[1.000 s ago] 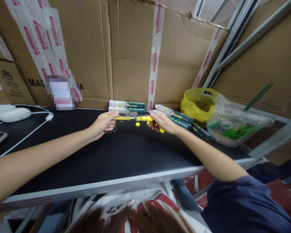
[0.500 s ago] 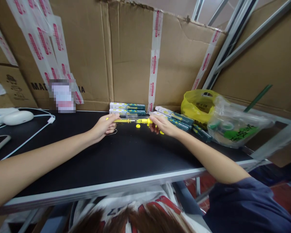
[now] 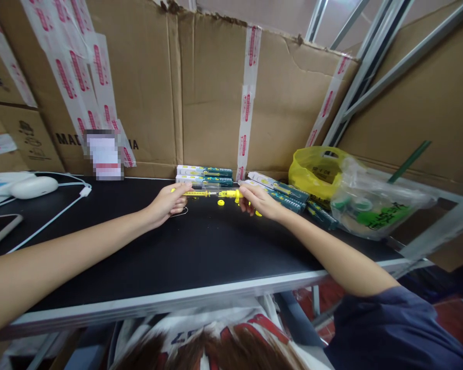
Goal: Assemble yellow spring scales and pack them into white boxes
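Basically nothing has moved in the last second. Over the black table [image 3: 200, 257], just in front of the green boxes [image 3: 205, 174], my left hand [image 3: 168, 201] and right hand [image 3: 259, 200] stay pinched on opposite ends of the yellow pen [image 3: 212, 193], held level. A small yellow cap [image 3: 220, 202] lies loose just below it.

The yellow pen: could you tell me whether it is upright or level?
Level: the yellow pen spans sideways from left hand to right hand.
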Action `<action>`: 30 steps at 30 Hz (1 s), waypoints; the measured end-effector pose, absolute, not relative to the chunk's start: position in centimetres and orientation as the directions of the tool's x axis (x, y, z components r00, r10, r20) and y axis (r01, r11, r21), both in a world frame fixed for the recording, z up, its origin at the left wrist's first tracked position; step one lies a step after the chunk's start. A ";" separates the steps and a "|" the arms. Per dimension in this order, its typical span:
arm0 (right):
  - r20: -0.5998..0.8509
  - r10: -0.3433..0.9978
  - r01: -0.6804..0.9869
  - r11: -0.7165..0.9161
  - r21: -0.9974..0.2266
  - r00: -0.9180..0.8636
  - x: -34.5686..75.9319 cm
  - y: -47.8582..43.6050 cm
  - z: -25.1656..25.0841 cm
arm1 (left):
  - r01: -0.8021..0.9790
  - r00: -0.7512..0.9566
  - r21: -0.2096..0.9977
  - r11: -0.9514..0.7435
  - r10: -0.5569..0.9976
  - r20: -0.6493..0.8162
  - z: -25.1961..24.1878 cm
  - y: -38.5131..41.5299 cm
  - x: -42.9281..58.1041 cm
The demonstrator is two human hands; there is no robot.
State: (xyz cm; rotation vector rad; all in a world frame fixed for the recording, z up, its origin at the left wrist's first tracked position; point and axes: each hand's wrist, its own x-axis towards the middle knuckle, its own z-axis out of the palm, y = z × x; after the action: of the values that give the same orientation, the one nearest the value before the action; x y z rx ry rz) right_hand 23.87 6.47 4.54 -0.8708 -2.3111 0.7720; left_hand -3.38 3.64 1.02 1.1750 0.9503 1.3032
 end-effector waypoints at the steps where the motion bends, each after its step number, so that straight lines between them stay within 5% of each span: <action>1: 0.284 0.718 0.407 0.624 -0.667 -0.635 23.9 6.5 4.5 | -0.197 0.080 0.976 -0.094 0.991 0.111 1.1 3.6 -3.3; 30: 0.287 0.724 0.321 0.575 -0.752 -0.627 23.7 5.9 4.5 | -0.193 0.079 0.975 -0.113 0.988 0.130 1.1 3.7 -3.3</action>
State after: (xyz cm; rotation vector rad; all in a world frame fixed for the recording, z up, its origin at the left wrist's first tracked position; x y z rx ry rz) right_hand 23.71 5.91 4.48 -0.8305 -2.2213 0.8996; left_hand -3.35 3.66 1.07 1.1969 0.9426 1.3127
